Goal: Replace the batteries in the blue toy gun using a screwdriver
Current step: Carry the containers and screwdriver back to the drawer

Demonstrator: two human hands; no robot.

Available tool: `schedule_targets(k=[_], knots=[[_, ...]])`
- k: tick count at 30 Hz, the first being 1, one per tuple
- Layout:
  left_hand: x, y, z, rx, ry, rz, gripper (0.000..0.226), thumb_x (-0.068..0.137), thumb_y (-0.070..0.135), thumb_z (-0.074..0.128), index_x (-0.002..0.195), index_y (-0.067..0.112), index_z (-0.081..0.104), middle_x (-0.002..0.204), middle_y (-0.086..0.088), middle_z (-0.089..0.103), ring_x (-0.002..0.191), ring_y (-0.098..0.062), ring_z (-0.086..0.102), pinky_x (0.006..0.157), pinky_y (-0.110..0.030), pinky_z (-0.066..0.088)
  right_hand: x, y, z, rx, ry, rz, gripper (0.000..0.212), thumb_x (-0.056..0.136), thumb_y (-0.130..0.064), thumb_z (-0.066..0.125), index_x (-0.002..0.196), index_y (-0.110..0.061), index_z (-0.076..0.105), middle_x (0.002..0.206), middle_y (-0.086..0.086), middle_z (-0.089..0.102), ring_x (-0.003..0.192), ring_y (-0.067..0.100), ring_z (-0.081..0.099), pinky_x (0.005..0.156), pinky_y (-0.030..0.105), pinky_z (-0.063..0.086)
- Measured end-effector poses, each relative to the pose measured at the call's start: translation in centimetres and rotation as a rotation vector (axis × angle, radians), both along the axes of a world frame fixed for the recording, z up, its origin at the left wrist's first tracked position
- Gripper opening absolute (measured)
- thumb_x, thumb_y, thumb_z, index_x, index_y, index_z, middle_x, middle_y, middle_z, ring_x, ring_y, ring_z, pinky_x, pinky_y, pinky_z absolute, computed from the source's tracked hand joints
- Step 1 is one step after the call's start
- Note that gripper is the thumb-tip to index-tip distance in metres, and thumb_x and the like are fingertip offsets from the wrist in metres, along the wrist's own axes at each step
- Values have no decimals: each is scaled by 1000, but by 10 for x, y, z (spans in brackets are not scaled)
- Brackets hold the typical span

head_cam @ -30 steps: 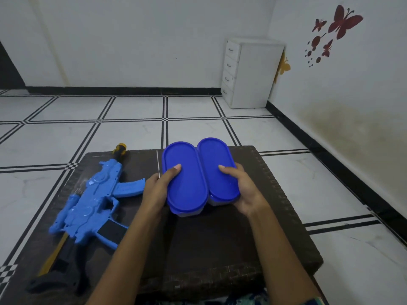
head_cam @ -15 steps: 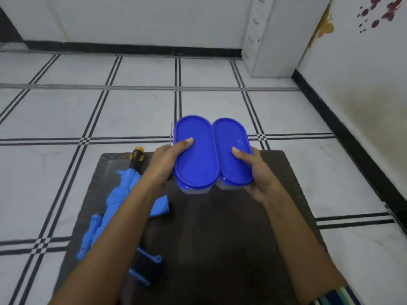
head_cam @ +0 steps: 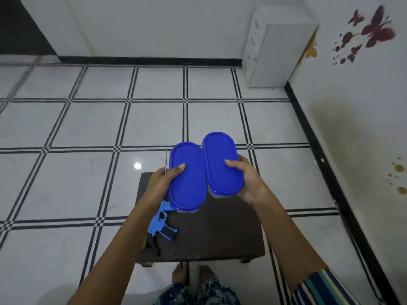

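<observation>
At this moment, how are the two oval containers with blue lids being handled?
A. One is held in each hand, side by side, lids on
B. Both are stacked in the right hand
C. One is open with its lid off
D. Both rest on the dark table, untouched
A: the left hand holds the left oval blue-lidded container and the right hand holds the right oval blue-lidded container, thumbs on the closed lids, raised above the dark table.

Two lidded boxes [head_cam: 204, 170] side by side above the table [head_cam: 220, 234], toy gun [head_cam: 159, 223] at its left.
</observation>
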State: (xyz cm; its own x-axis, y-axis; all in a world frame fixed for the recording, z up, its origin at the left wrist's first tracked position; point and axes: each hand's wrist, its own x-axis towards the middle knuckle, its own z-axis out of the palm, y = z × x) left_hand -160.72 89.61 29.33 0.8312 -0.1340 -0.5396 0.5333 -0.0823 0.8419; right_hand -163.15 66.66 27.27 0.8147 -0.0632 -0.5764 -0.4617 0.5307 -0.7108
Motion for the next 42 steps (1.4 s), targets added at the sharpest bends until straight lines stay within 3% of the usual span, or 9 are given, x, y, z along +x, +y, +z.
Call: schedule_targets(k=[5, 10, 13, 25, 36, 42], knots=[[-15, 8, 51, -53, -60, 48, 76, 65, 58, 78, 114, 3, 62, 105, -13, 72, 93, -32, 71, 85, -53, 56, -11, 10, 50, 24, -53, 44, 58, 78, -17, 76, 130, -19, 50, 128, 11, 62, 114, 37, 61, 87, 53, 55], [-14, 22, 77, -88, -104, 127, 45, 81, 43, 70, 108, 7, 65, 96, -9, 75, 81, -25, 73, 55, -29, 56, -8, 27, 75, -10, -79, 108, 54, 81, -17, 74, 129, -22, 50, 126, 9, 61, 113, 35, 62, 87, 53, 56], [-15, 37, 82, -121, -99, 172, 33, 84, 37, 68, 102, 9, 66, 89, -7, 76, 73, -22, 73, 50, -26, 54, 0, 45, 79, -1, -85, 142, 54, 82, -17, 72, 130, -21, 49, 126, 10, 61, 112, 35, 62, 80, 48, 58], [35, 181, 56, -150, -37, 120, 46, 79, 48, 70, 110, 15, 67, 102, -7, 74, 94, -29, 71, 88, -46, 54, 44, 180, 64, -78, -76, 163, 56, 80, -19, 74, 130, -22, 50, 127, 9, 61, 113, 35, 61, 87, 52, 56], [85, 401, 60, -89, -10, 75, 47, 81, 47, 68, 113, 13, 63, 100, -2, 75, 90, -24, 72, 76, -39, 58, 85, 400, 50, 66, -49, 120, 76, 67, -21, 82, 135, -13, 49, 132, 15, 60, 118, 40, 59, 82, 47, 54], [116, 474, 66, -55, -7, 100, 54, 79, 50, 68, 116, 10, 61, 101, -2, 74, 92, -25, 71, 81, -43, 56, 123, 473, 53, 115, -48, 143, 78, 69, -19, 81, 138, -14, 46, 137, 15, 56, 121, 40, 57, 82, 47, 54]])
